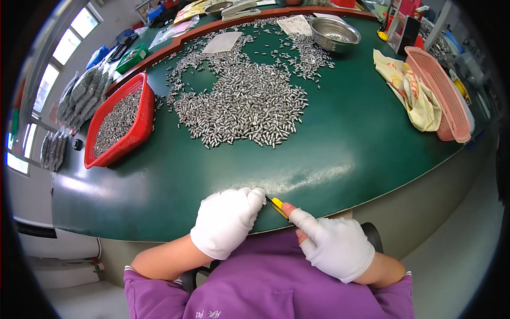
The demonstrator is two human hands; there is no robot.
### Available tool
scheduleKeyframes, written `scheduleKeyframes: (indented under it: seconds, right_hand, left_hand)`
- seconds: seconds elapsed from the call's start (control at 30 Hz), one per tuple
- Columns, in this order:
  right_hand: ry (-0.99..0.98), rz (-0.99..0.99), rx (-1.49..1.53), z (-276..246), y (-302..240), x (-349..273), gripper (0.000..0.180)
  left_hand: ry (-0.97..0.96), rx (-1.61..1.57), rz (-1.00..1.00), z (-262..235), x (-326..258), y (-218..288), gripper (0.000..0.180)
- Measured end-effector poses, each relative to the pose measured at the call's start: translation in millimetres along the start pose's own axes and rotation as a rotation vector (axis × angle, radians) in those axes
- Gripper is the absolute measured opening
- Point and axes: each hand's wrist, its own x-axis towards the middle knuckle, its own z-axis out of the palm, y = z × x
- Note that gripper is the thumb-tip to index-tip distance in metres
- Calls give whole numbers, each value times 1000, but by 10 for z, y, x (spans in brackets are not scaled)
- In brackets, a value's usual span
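Note:
Both hands wear white gloves and meet near the front edge of the green table. My right hand [334,242] grips a slim yellow-and-black hand tool [279,206], with bare fingertips showing past the glove. The tool's dark tip points at the closed fingers of my left hand [228,215]. What those fingers hold is hidden. Beyond the hands lies a wide pile of small silvery metal pins [241,106], spread across the middle of the table.
At left stands a red plastic basket [143,114] full of metal pieces. A steel bowl [334,33] sits behind the pile. On the right are a yellowish cloth bag [406,90] and a pink basket [443,95]. Filled plastic bags [87,95] lie past the left edge.

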Motion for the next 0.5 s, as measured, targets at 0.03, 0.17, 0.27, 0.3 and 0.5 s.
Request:
scheduleKeyframes:
  seconds: [0.03, 0.17, 0.27, 0.3, 0.5]
  right_hand:
    - [5, 5, -5, 13, 5, -5, 53]
    - [43, 46, 18, 180, -14, -85, 53]
    - [121, 14, -9, 225, 1, -101, 58]
    - [105, 21, 0, 217, -3, -99, 56]
    - [96, 64, 70, 184, -11, -91, 55]
  left_hand:
    - [-46, 4, 0, -11, 2, -4, 8]
    - [-63, -1, -3, -14, -1, 10, 6]
    - [-48, -3, 2, -11, -3, 10, 5]
    - [-38, -11, 3, -8, -7, 4, 5]
    - [42, -40, 4, 10, 3, -12, 15]
